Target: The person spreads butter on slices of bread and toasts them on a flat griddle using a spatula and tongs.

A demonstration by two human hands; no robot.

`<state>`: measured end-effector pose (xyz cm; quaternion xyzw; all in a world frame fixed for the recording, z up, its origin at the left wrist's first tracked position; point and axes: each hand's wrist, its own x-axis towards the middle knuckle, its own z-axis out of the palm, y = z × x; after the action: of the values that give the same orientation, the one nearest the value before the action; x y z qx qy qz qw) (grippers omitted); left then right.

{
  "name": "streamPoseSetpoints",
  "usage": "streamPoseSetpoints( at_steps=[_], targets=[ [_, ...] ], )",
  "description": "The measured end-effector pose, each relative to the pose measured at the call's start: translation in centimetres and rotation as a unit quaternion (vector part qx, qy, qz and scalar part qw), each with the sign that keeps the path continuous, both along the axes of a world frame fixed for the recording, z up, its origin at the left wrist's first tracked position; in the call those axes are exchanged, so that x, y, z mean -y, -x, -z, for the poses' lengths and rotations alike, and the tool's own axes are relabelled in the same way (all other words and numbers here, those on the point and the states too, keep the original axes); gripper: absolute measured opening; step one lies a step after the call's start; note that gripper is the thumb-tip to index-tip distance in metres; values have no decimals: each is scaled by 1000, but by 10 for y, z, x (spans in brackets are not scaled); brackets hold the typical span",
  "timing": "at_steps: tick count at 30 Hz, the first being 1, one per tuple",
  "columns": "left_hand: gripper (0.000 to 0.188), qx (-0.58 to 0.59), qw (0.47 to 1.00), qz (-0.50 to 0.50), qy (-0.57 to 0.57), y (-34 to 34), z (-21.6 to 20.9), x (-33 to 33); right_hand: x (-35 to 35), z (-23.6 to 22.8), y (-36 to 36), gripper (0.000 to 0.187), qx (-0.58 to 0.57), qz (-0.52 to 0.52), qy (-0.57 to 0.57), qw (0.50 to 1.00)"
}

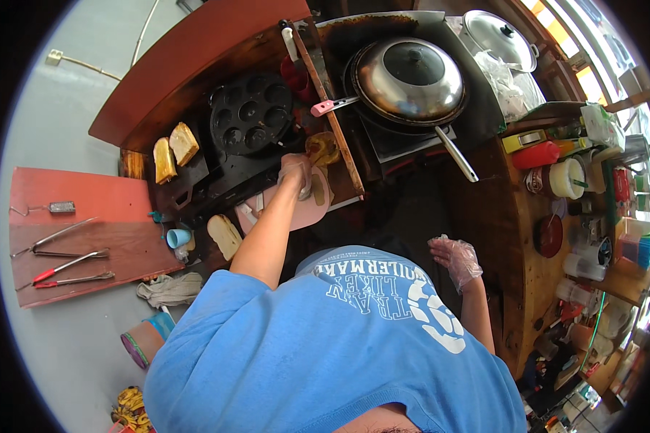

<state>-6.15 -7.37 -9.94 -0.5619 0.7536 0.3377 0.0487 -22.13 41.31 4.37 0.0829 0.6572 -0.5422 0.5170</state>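
Observation:
My left hand (295,170) reaches over a pink cutting board (315,208), beside an amber-brown container (323,148). Its fingers look curled, and whatever they hold is hidden by the hand. Out to the right of my body, my right hand (456,261) wears a clear plastic glove; its fingers are stretched out with nothing in them. A slice of bread (224,237) lies left of the board. Two browned bread pieces (173,153) rest at the far left of the cooker, next to a dark round-welled pan (251,114).
A lidded wok (410,83) stands on the burner at the far right, its long handle (456,154) pointing toward me. A wooden divider (332,115) separates the cooking areas. Tongs (68,268) lie on the red side shelf (123,249). Bottles and tubs crowd the right-hand counter.

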Motion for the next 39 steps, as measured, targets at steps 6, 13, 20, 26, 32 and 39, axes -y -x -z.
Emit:
streamPoseSetpoints(
  at_steps=[6, 13, 20, 26, 32, 39],
  targets=[
    [25, 219, 884, 340, 234, 7, 30, -1, 6, 4, 12, 36, -13, -6, -13, 1000],
    [24, -21, 977, 111, 181, 14, -14, -24, 0, 21, 9, 35, -26, -19, -20, 999],
    [23, -131, 983, -82, -99, 10, -7, -21, 4, 24, 2, 35, -33, -39, -53, 997],
    [12, -296, 893, -248, -233, 12, -44, -42, 4, 29, 4, 34, -30, -27, -58, 997],
    [13, -321, 898, -192, -234, -10, -50, -40, 10, 39, 10, 34, -47, -46, -67, 996],
    [17, -337, 874, -211, -278, -32, -78, -49, 28, 49, 7, 34, -38, -70, -40, 996]
  ],
)
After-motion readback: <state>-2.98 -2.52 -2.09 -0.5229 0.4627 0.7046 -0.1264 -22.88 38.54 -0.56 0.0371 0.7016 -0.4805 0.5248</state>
